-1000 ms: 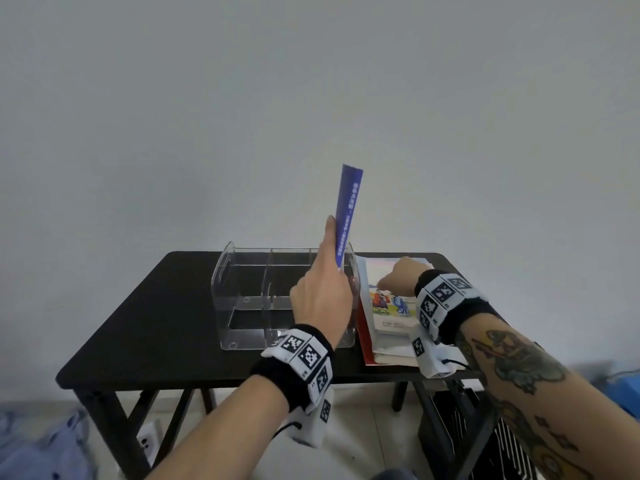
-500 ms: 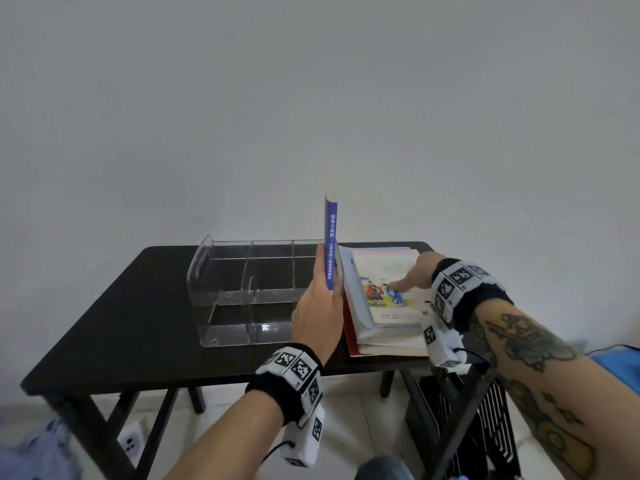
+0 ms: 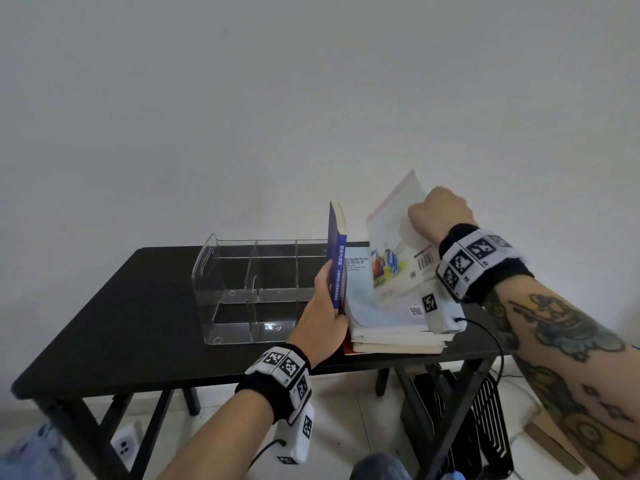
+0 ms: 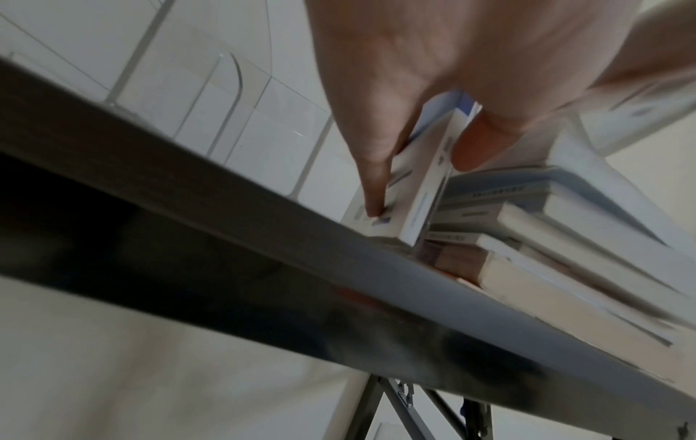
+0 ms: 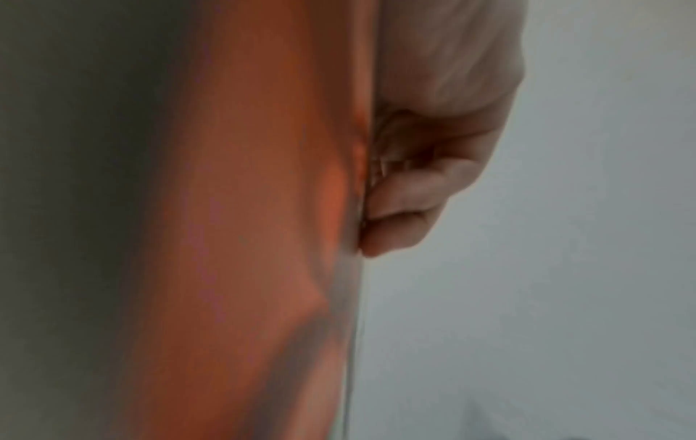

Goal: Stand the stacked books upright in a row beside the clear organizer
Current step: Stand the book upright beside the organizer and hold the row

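A blue-spined book [image 3: 337, 258] stands upright on the black table [image 3: 131, 306], right beside the clear organizer [image 3: 249, 289]. My left hand [image 3: 323, 306] grips it near the bottom, thumb on one cover and fingers on the other; the left wrist view shows the same book [image 4: 418, 190] pinched just above the table edge. To the right lies the stack of books [image 3: 394, 323]. My right hand [image 3: 440, 216] holds a thin illustrated book [image 3: 394, 244] by its far edge, tilted up off the stack. In the right wrist view its cover [image 5: 263, 238] fills the left side, blurred.
The organizer has three compartments with nothing in them. Under the table's right end stands a black slatted appliance [image 3: 478, 420]. A power strip [image 3: 123, 445] lies on the floor at the left. A plain wall rises directly behind the table.
The blue book came down from the air and now stands on the table by the organizer. My right hand went from resting on the stack's top book to lifting it up at an angle.
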Action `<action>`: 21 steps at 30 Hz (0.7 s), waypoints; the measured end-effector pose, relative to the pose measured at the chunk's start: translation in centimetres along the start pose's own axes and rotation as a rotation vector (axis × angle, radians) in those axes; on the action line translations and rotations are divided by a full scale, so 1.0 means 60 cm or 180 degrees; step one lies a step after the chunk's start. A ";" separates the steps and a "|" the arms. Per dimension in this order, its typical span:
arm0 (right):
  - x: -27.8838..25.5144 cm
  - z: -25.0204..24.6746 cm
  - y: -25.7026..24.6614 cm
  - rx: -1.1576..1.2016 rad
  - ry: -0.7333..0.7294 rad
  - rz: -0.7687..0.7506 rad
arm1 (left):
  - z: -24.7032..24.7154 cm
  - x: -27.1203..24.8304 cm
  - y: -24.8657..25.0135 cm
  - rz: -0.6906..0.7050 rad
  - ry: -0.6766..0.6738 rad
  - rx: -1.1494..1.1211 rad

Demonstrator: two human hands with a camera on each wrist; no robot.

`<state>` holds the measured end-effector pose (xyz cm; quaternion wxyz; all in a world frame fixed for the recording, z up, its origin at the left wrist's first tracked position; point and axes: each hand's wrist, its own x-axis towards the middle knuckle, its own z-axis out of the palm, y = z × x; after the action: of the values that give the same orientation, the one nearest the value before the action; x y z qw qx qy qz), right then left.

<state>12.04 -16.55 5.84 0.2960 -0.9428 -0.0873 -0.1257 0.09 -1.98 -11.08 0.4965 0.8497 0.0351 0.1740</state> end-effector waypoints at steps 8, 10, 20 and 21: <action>-0.028 -0.029 -0.048 0.2476 0.0780 -0.0396 | 0.001 0.009 -0.017 0.0143 -0.0147 0.0399; -0.033 -0.024 -0.059 0.2270 0.0606 -0.0552 | 0.000 0.012 -0.018 0.0127 -0.0186 0.0443; -0.059 0.002 -0.086 0.2777 0.1116 -0.0912 | -0.019 0.013 -0.002 -0.0073 -0.0425 0.0350; -0.061 0.004 -0.089 0.2721 0.1072 -0.0965 | -0.020 0.015 -0.002 -0.0123 -0.0469 0.0378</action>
<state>7.32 -12.38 7.45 0.6453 -0.6800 -0.2184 -0.2711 0.52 -0.72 -10.41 0.4498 0.8873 0.0251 0.0990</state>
